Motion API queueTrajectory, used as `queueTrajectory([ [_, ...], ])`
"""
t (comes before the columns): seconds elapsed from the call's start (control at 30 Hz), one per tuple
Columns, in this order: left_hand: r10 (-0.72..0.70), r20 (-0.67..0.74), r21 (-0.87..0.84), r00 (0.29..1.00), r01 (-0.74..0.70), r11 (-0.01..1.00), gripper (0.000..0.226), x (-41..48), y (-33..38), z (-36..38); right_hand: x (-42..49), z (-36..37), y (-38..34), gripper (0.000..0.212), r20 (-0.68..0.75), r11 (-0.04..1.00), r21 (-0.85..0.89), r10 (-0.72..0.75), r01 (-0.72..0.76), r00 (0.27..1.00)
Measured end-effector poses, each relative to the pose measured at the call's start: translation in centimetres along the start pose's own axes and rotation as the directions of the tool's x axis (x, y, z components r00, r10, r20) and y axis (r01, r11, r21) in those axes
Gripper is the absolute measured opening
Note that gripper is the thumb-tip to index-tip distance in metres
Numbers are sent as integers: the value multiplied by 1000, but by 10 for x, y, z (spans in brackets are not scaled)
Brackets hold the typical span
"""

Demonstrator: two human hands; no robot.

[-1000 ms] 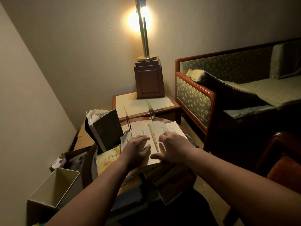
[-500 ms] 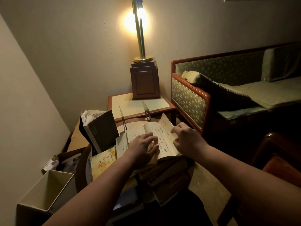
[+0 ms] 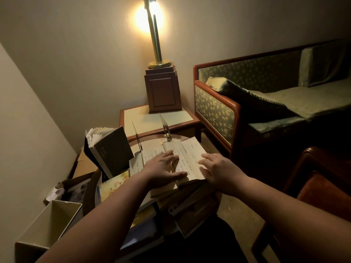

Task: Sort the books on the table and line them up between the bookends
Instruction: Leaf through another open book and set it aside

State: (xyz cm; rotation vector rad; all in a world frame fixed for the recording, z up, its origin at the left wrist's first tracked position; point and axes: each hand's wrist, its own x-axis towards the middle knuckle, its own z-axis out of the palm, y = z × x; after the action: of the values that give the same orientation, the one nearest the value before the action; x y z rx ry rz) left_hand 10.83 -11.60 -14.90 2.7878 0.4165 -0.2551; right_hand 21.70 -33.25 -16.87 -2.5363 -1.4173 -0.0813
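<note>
An open book (image 3: 187,156) with printed pages lies on a pile of books on the round table (image 3: 182,138). My left hand (image 3: 163,169) presses flat on its left page, fingers spread. My right hand (image 3: 218,169) rests on the book's right edge with fingers extended. Two thin metal bookends (image 3: 136,136) (image 3: 165,129) stand upright just behind the open book. A dark book (image 3: 111,150) stands tilted at the left, its pages fanned at the top. A yellow illustrated book (image 3: 114,185) lies flat under my left forearm. More books (image 3: 191,205) are stacked below the open one.
A side table (image 3: 146,118) with a lamp on a wooden base (image 3: 163,92) stands behind. A green sofa (image 3: 266,103) is on the right, a wooden chair (image 3: 322,186) near right. An open white box (image 3: 49,224) sits at lower left beside loose papers.
My right hand moved from the book's far right corner down to its right edge. The raised right page has settled flatter. My left hand stays on the left page.
</note>
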Motion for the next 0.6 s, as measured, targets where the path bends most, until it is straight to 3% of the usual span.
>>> queueTrajectory([
  [0.13, 20, 38, 54, 999, -22, 998, 95, 6, 2, 0, -5, -9, -1, 61, 209, 988, -45, -138, 151, 968],
  [0.27, 12, 36, 70, 999, -14, 997, 95, 8, 3, 6, -3, -15, -2, 77, 379, 984, -100, -100, 149, 920],
  [0.47, 6, 28, 64, 1000, -8, 998, 108, 6, 2, 13, 34, -17, -11, 83, 461, 995, -57, -50, 86, 886],
  [0.6, 21, 23, 57, 1000, -22, 998, 98, 8, -4, 17, 73, -11, -14, 79, 461, 1000, 12, -13, 8, 887],
])
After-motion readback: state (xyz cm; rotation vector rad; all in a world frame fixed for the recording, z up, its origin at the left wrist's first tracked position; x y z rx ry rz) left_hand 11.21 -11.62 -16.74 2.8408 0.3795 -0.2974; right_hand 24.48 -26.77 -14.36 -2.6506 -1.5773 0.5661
